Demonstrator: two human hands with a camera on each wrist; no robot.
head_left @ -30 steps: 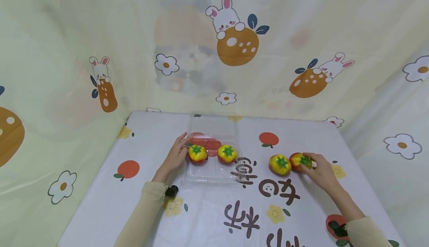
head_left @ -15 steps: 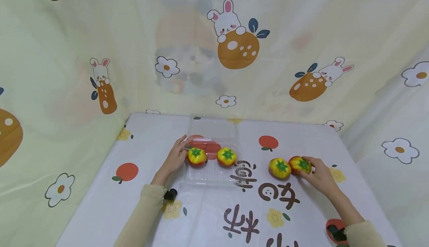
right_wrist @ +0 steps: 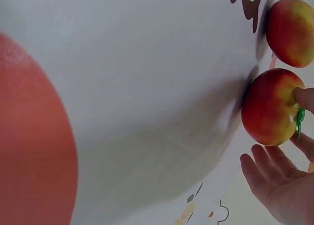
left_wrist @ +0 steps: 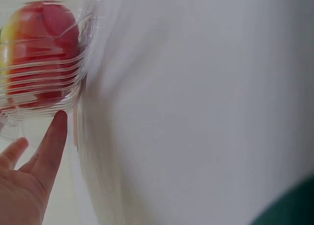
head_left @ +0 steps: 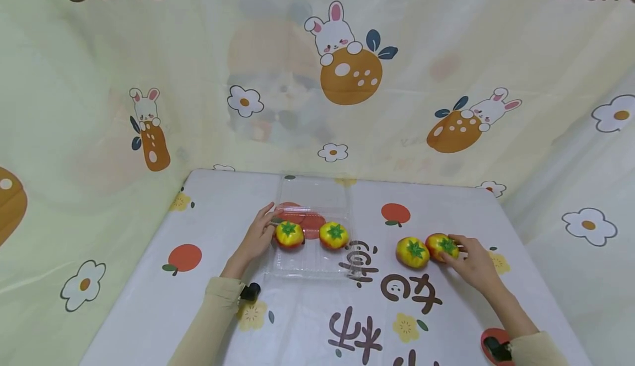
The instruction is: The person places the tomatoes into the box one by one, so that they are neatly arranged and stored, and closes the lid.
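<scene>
My right hand [head_left: 473, 261] pinches a red-and-yellow persimmon-like fruit [head_left: 440, 246] with a green leafy top. In the right wrist view, the thumb lies on this fruit [right_wrist: 270, 107] and another finger is behind it, while the other fingers spread out. A similar fruit [head_left: 413, 252] lies just to its left. Two more fruits, a left one [head_left: 289, 235] and a right one [head_left: 333, 235], sit in a clear plastic clamshell box [head_left: 310, 269], its lid raised at the back. My left hand [head_left: 255, 237] rests its extended fingers against the box's left side; its fingertip meets the ribbed wall [left_wrist: 44, 83].
A white printed cloth [head_left: 144, 311] covers the table. Behind and at both sides hang printed curtains [head_left: 278, 35]. Free tabletop lies between the box and the two fruits on the right.
The whole head view has shifted slightly. Both hands and all the fruits keep nearly the same places relative to the table.
</scene>
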